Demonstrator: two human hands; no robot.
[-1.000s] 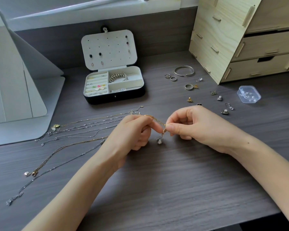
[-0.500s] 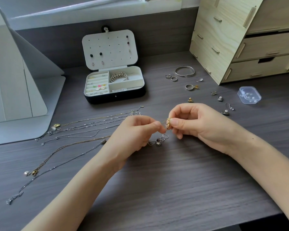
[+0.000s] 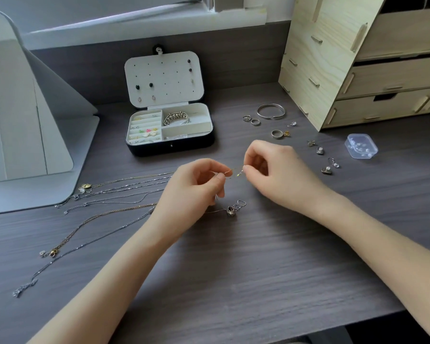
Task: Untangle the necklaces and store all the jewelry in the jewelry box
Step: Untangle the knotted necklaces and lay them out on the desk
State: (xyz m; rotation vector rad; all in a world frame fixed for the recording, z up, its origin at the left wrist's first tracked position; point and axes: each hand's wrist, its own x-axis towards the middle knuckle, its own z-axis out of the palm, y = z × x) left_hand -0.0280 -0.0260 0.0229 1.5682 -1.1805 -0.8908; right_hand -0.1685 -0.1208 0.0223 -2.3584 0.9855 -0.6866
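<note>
Chain [image 3: 233,172] at frame centre is now drawn apart between left hand [image 3: 196,187] and right hand [image 3: 278,175], both pinching it; pendant [image 3: 231,210] has been lowered onto desk [image 3: 233,269]. Untangling judged unfinished.

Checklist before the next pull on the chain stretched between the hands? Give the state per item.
1. Left hand pinches the thin chain: ok.
2. Right hand pinches the same chain: ok.
3. Chain free of the pendant cluster on the desk: cannot tell, strands too fine.
4. Jewelry box lid open, ready to receive: ok.
5. Loose pieces stored: not ok; bangle and rings lie on the desk.
</note>
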